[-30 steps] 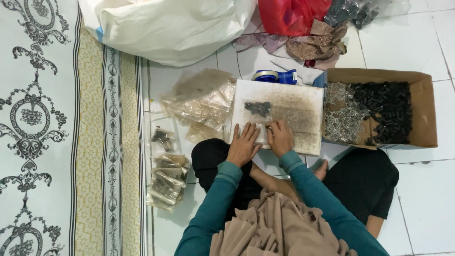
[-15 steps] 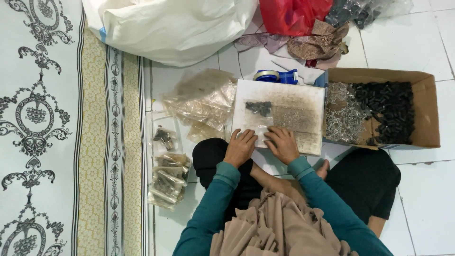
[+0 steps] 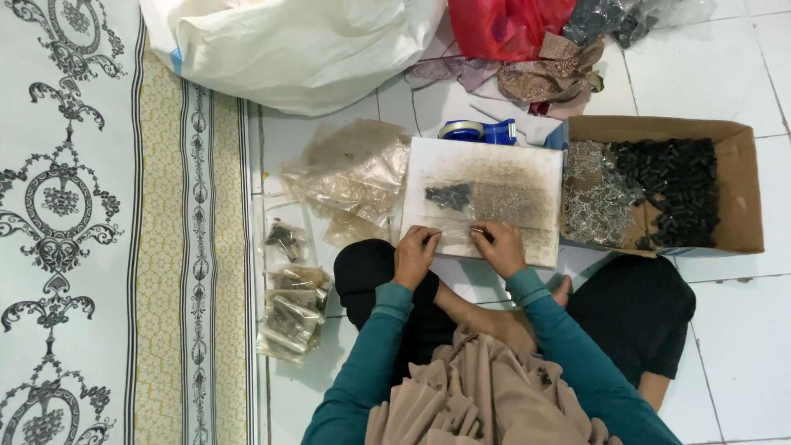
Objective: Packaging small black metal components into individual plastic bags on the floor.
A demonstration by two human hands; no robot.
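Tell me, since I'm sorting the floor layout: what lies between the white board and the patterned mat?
In the head view, a pile of clear plastic bags and some filled small packets on the tiled floor lie between the white board and the patterned mat.

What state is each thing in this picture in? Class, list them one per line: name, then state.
cardboard box: open, holding black and silvery small parts
white board: flat, stained, small parts on it
left hand: fingers curled at board's near edge
right hand: pinching something small, too small to tell
white sack: full, lying down
filled clear bags: stacked on floor
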